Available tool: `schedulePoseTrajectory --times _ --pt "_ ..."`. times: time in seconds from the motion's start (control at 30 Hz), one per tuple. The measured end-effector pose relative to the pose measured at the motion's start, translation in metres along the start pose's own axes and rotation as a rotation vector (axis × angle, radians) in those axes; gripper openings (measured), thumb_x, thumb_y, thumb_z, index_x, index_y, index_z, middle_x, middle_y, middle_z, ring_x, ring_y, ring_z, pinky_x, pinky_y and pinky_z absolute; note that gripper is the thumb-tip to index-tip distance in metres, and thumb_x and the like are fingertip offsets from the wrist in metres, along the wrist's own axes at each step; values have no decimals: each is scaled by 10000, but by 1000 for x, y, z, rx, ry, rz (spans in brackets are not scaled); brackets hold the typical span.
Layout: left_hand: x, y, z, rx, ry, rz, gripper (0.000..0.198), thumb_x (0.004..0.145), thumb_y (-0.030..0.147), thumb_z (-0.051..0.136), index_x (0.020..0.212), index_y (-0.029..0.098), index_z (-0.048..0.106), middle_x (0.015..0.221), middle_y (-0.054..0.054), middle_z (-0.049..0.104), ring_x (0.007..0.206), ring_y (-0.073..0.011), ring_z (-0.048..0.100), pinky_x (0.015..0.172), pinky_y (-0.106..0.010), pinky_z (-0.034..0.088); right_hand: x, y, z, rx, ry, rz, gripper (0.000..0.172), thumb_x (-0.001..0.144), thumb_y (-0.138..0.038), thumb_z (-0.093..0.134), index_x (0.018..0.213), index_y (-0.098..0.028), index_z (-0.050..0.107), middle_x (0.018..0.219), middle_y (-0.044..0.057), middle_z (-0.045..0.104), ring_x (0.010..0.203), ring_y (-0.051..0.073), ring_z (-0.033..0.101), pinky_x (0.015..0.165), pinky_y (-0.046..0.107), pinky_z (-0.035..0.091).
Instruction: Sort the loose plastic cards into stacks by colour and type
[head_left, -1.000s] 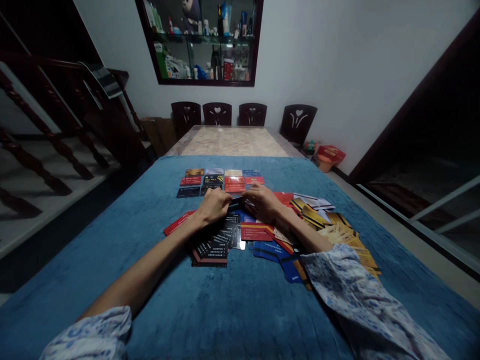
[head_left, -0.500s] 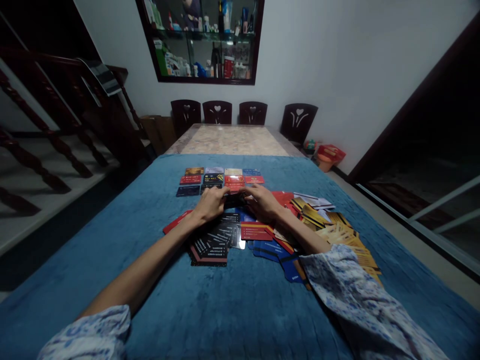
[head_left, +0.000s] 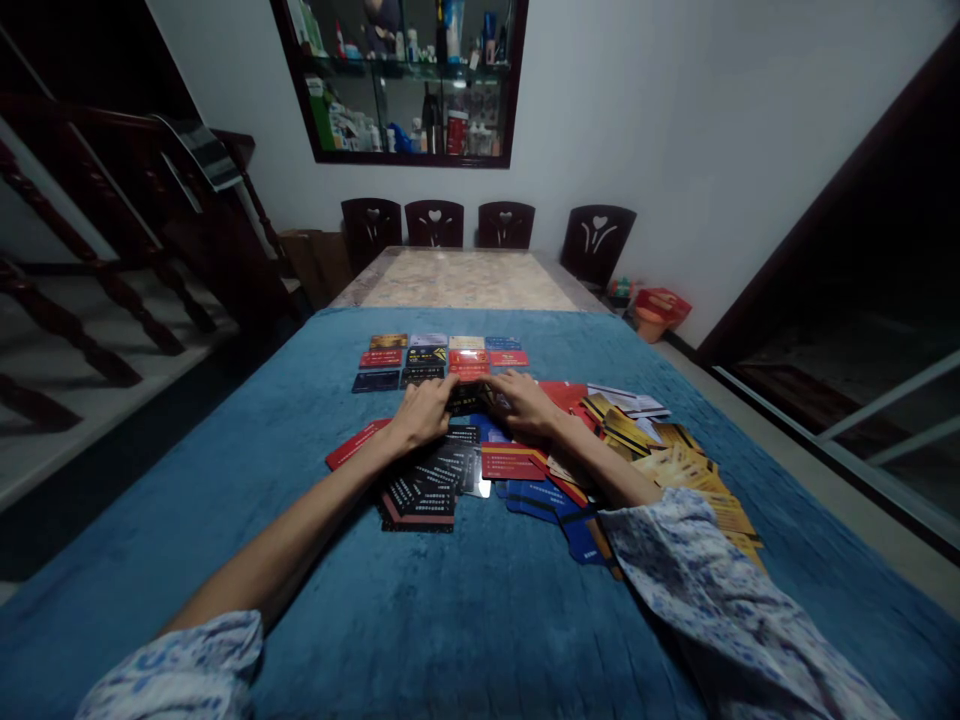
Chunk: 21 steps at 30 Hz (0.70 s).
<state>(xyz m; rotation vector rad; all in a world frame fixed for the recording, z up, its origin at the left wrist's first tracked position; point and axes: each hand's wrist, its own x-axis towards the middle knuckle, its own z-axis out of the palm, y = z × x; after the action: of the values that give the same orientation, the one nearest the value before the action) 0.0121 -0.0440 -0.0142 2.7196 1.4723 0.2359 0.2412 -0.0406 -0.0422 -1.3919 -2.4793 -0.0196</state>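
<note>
My left hand (head_left: 421,410) and my right hand (head_left: 526,402) meet over the blue cloth (head_left: 465,620), both with fingers curled on a dark card (head_left: 471,399) held between them. Just beyond the hands lies a neat grid of cards (head_left: 439,357) in red, black, gold and blue. Under my wrists spreads a loose heap: black cards (head_left: 431,480), a red card (head_left: 511,465), blue cards (head_left: 544,497) and gold cards (head_left: 686,465) to the right. One red card (head_left: 356,445) pokes out left of my left wrist.
The cloth covers the near part of a long table; its bare marble top (head_left: 465,282) shows beyond. Several dark chairs (head_left: 465,225) stand at the far end under a wall cabinet (head_left: 409,80) of bottles. A wooden stair rail (head_left: 112,250) runs on the left, a red bin (head_left: 660,308) at right.
Both hands have slid slightly away from me toward the card grid, still gripping the dark card between them. The heaps have not moved.
</note>
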Motion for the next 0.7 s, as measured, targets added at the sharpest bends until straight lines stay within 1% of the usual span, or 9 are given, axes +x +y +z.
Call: schedulePoseTrajectory --times 0.17,0.3,0.43,0.57,0.7 --pt "2 -2 3 -57 -2 -30 555 847 135 538 1387 206 434 1294 -145 585 1241 -322 561 988 -467 444 0 -1 -3 -25 -31 -13 588 901 -257 596 1474 -179 488 1281 166 607 1158 299 485 863 397 414" --pt "2 -3 3 -106 -20 -34 548 845 132 541 1383 186 448 1283 -150 569 1254 -323 550 1011 -481 439 0 2 0 -24 -20 -19 573 918 -287 588 1468 -156 497 1272 180 582 1145 301 467 881 414 417" --pt "2 -3 3 -136 -16 -27 563 833 133 544 1387 194 464 1277 -142 566 1266 -324 543 1035 -495 421 1 7 4 -8 2 -39 576 916 -333 610 1459 -173 507 1259 171 575 1139 302 453 884 422 426" --pt "3 -5 4 -155 -16 -22 587 822 162 569 1400 201 474 1270 -135 567 1275 -331 538 1044 -495 414 2 13 7 14 11 -52 615 895 -370 645 1460 -171 505 1240 165 571 1133 307 453 878 427 432" --pt "4 -8 7 -166 -2 -8 593 820 188 594 1404 201 489 1275 -137 572 1281 -344 532 1052 -507 411 2 13 8 5 20 -54 609 892 -377 653 1448 -171 516 1211 157 579 1113 300 459 863 413 427"
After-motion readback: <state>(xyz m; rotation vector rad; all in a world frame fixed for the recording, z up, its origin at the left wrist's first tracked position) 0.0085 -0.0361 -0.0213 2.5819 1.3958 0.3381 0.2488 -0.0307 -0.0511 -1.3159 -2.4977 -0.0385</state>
